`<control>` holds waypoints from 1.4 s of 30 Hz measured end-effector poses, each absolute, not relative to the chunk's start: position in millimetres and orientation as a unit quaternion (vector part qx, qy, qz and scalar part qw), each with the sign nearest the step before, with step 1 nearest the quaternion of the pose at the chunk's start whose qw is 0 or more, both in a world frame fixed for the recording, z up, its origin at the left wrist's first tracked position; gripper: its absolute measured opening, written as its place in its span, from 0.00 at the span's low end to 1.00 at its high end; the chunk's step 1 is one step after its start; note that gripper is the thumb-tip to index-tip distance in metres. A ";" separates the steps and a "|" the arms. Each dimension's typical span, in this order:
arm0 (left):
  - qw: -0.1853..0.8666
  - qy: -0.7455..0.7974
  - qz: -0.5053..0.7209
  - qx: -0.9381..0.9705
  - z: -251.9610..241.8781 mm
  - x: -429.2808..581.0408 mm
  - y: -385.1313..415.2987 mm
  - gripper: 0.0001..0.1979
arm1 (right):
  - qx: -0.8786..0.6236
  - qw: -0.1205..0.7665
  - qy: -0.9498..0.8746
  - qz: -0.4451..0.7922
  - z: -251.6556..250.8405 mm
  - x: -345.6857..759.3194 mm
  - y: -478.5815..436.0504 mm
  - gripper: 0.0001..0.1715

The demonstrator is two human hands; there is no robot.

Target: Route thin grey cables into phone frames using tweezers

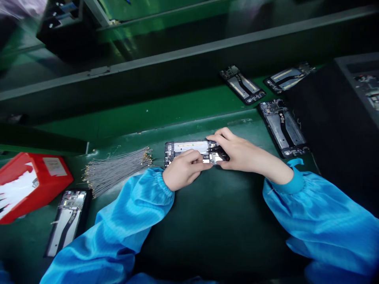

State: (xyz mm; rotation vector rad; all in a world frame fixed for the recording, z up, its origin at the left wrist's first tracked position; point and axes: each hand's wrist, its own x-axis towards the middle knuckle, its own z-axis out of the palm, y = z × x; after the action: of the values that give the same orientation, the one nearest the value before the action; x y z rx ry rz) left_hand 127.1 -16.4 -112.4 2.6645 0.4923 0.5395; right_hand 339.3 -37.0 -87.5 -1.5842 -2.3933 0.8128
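The fingers of the right hand [239, 154] gripped an opened phone [191, 146] at its right end, those of the left hand [182, 169] curled over its near edge, whether gripping I couldn't tell, and it lay lengthwise left to right, larger circuitry rightward, on the green table [207, 209], cables [118, 169] at its left, a grey rail [177, 55] beyond it.

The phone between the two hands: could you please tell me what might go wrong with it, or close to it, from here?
1. The inner parts of the phone are uncovered, and the left hand and right hand are both over it; pressing too hard could perhaps damage something.
2. The left sleeve is close beside the loose wires, so a wide arm movement might drag some out of order.
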 end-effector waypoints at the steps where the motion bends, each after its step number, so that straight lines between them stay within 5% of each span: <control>1: 0.187 0.172 0.193 0.948 -112.5 127.1 -16.5 0.14 | -0.530 0.073 -0.800 0.271 -86.9 339.1 -37.0 0.36; 27: 0.269 0.172 0.215 0.923 -113.9 128.3 -16.6 0.11 | -0.583 -0.056 -0.798 0.142 -74.5 315.3 -27.5 0.38; 34: 0.261 0.228 0.236 0.908 -117.6 127.5 -17.6 0.09 | -0.523 0.034 -0.836 0.163 -83.3 323.2 -30.9 0.37; 42: 0.247 0.264 0.222 0.906 -111.7 130.9 -18.0 0.07 | -0.510 0.039 -0.840 0.179 -88.4 329.9 -27.3 0.39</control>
State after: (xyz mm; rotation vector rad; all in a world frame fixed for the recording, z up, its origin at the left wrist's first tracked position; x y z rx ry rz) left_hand 130.9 -18.0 -111.7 2.4698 0.7197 0.6059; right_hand 329.9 -27.3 -88.4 -1.5640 -2.5756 0.5490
